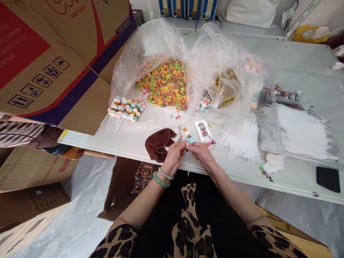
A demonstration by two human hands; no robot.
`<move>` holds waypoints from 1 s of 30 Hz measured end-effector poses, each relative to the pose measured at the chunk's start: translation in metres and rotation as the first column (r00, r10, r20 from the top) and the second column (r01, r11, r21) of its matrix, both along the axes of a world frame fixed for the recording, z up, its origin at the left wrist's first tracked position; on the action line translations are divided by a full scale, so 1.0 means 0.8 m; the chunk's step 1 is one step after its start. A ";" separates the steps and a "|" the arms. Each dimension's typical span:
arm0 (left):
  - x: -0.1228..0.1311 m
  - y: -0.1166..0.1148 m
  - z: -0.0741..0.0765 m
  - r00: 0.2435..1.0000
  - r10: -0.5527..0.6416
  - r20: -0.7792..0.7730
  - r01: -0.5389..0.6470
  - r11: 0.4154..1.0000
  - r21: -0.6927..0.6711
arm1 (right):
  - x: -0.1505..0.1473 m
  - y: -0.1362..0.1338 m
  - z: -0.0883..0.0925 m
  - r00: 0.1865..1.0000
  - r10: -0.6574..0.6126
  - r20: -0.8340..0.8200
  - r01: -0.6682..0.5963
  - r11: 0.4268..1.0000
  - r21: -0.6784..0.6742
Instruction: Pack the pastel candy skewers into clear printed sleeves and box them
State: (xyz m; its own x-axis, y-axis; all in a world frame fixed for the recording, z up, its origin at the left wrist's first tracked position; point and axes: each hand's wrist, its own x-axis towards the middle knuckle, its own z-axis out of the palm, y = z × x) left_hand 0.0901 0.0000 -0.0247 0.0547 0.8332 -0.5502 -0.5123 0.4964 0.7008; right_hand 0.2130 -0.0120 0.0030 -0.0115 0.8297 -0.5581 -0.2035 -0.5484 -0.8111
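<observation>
My left hand [174, 158] and my right hand [202, 152] meet above the table's front edge, their fingers pinching a white stick [191, 143] threaded with pastel candy discs [186, 133]. A thin clear item [178, 132] rises just beyond my left fingers; what it is, I cannot tell. A dark brown cloth [158, 144] lies beside my left hand. To the right of my right hand rests a printed packet [204, 134]. Farther back, a plastic bag [150, 46] holds a heap of multicoloured candy rings [163, 84]. Finished pastel candy sticks [125, 108] lie left of the heap.
A cardboard carton [53, 68] overhangs the table's left side. A loose pile of white sticks [239, 139] lies to the right, with more in a clear plastic tray [301, 129]. Crumpled tissue [272, 162] and a black phone [328, 179] rest near the front edge.
</observation>
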 end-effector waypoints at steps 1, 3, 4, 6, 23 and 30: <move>0.000 0.000 0.002 1.000 -0.024 -0.007 0.024 1.000 0.007 | 0.001 0.001 -0.001 0.999 -0.031 -0.010 0.031 1.000 -0.007; -0.002 0.000 0.006 0.996 -0.091 -0.008 0.091 0.996 0.001 | 0.004 0.002 -0.006 0.997 -0.073 -0.017 0.073 0.997 -0.011; -0.004 0.001 0.009 0.992 -0.126 0.001 0.126 0.992 -0.016 | 0.006 0.003 -0.009 0.998 -0.070 -0.008 0.070 0.998 -0.008; -0.009 0.004 0.014 0.984 -0.174 0.028 0.176 0.983 -0.054 | 0.010 0.006 -0.016 0.999 -0.030 0.036 0.029 0.999 0.020; -0.035 0.036 0.016 0.947 0.262 0.185 -0.176 0.907 -0.382 | 0.060 -0.073 0.001 0.685 -0.069 0.726 -0.255 0.910 0.327; -0.034 0.036 0.022 0.919 0.320 0.230 -0.200 0.882 -0.427 | 0.053 -0.096 -0.002 0.571 -0.092 0.816 -0.366 0.861 0.353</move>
